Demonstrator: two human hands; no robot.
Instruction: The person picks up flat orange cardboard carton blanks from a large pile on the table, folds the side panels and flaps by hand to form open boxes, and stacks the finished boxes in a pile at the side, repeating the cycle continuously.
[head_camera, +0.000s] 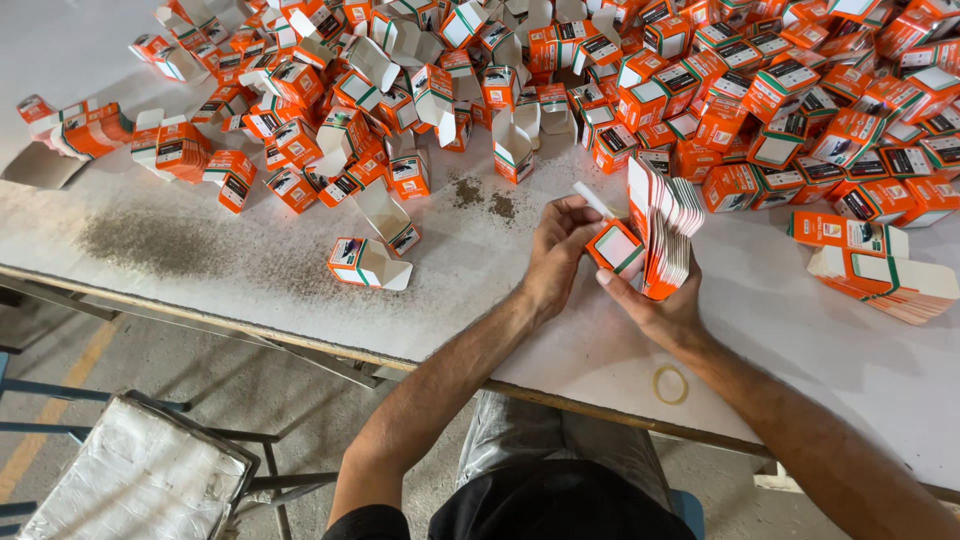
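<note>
Both my hands work one small orange carton (614, 246): left hand (555, 255) pinches its flap, right hand (655, 305) clutches the fanned stack of flat cartons (668, 235) beside it.

White tabletop (560, 350), scuffed and speckled, with a dark dusty smear (150, 240) at the left. A big heap of folded orange cartons (700, 90) sprawls across the far side. One open carton (365, 265) lies alone near the front edge. A flat stack of unfolded blanks (875, 265) rests at right, and a rubber band (670, 384) lies by the near edge.
</note>
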